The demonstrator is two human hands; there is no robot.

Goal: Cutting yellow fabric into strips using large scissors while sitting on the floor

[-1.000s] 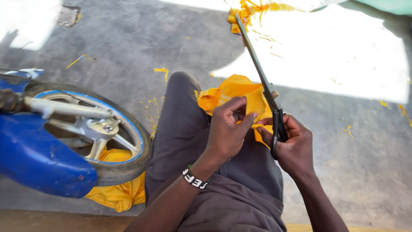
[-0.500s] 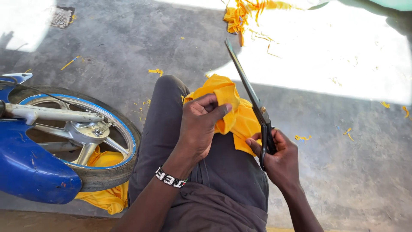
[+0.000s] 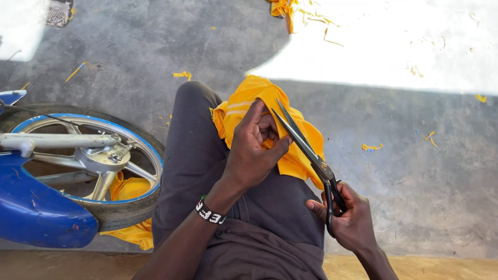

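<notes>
A yellow-orange cloth lies bunched over my knee, which is covered by dark grey trousers. My left hand, with a beaded black-and-white bracelet at the wrist, grips a fold of that cloth. My right hand is closed around the black handles of large scissors. Their slightly parted blades point up and left, with the tips right by my left fingers and the cloth.
A motorbike wheel with a blue rim and a blue fender stands at the left, more yellow cloth under it. Yellow scraps dot the grey concrete floor. A cloth pile lies at the top, by a sunlit patch.
The scissors have swung down and in, so the blade tips now sit at the cloth by my left fingers. My left hand shifted its grip on the fold. The view has moved slightly.
</notes>
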